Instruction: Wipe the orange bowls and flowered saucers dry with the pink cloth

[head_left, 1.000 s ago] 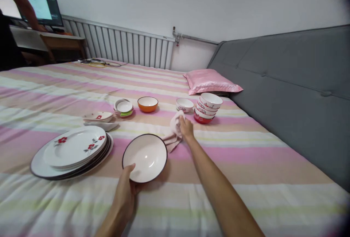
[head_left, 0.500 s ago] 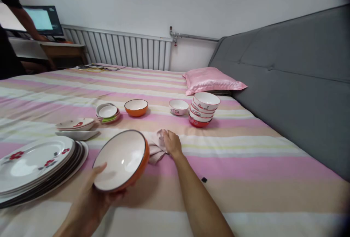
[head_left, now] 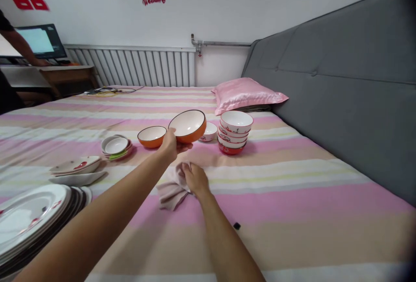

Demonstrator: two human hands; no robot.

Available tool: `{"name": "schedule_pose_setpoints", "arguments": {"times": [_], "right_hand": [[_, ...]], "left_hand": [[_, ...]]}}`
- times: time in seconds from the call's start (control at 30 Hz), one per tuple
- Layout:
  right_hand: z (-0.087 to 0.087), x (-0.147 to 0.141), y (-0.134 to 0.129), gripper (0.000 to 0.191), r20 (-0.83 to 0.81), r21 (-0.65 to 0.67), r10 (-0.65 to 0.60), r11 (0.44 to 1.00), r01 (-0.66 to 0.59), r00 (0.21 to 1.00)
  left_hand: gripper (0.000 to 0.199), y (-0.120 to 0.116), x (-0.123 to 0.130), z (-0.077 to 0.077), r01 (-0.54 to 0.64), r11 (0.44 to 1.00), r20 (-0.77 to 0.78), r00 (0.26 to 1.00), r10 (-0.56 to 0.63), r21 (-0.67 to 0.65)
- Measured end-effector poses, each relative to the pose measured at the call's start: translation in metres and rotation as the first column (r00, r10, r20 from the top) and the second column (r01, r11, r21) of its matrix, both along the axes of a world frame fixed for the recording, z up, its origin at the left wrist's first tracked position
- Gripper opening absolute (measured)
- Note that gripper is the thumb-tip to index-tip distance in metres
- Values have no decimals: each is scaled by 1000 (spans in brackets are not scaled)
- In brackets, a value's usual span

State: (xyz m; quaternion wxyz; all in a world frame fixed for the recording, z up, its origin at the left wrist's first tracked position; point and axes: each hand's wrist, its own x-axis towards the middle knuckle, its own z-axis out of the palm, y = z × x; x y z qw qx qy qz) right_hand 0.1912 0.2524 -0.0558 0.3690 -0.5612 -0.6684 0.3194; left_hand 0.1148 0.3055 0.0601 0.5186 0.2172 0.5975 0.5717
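Observation:
My left hand (head_left: 173, 145) grips an orange bowl (head_left: 191, 128) with a white inside and dark rim, holding it tilted above the bed, thumb on the rim. Partly behind it sits a small white patterned bowl (head_left: 210, 132). To the left, a second orange bowl (head_left: 151, 138) rests upright on the sheet. My right hand (head_left: 196, 178) is closed on a crumpled pale pink cloth (head_left: 172, 191) lying on the bed. Just right of the held bowl rises a stack of white and red bowls (head_left: 236, 122).
Small dishes (head_left: 116, 145), boat-shaped dishes (head_left: 76, 167) and a tall pile of plates (head_left: 35, 212) line the left side. A pink pillow (head_left: 248, 93) lies by the grey headboard (head_left: 341, 69). A small black piece (head_left: 237, 226) is near my right forearm. Another person's arm (head_left: 22, 47) shows at far left.
My left hand has carried the orange bowl forward and to the right, from beside the plates to in front of the small patterned bowl. My right hand stays on the cloth. The view has shifted slightly.

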Motion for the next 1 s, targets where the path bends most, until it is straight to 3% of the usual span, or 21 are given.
{"name": "schedule_pose_setpoints", "arguments": {"times": [0.23, 0.43, 0.73, 1.0], "right_hand": [[10, 2, 1, 39, 64, -92, -45, 995, 50, 997], [14, 1, 2, 37, 67, -106, -29, 994, 36, 997], [17, 0, 6, 35, 85, -163, -25, 986, 39, 996], [15, 0, 8, 37, 87, -150, -13, 988, 26, 996]], "left_hand": [[28, 81, 13, -17, -43, 997, -169, 985, 32, -60], [30, 122, 30, -26, -4, 993, -173, 985, -16, -115], [38, 143, 38, -46, 14, 990, -186, 982, -41, -142], [35, 149, 40, -58, 96, 981, -360, 921, -151, -168]]}}
